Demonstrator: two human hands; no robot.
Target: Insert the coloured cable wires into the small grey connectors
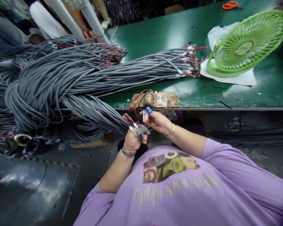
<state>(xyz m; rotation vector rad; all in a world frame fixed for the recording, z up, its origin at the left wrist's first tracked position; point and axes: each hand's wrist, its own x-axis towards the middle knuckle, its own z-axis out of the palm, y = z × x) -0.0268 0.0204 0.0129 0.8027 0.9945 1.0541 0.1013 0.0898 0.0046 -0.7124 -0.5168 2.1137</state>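
My left hand (132,140) is closed round the ends of several grey cables (108,114), whose thin coloured wires (129,118) fan out above the fist. Grey covers (141,130) wrap some of its fingertips. Close beside it, my right hand (159,121) pinches a small pale pink piece (145,116) at the wire tips; its exact kind is too small to make out. A blue finger cot (149,110) covers the right thumb. Just beyond both hands, a wooden block (166,99) with tape and a red wire lies at the bench edge.
A thick bundle of grey cables (89,70) lies across the green bench (155,37) and hangs over its left side. A green fan (245,47) stands at right on white paper (240,77). Orange-handled scissors (230,5) lie at the back.
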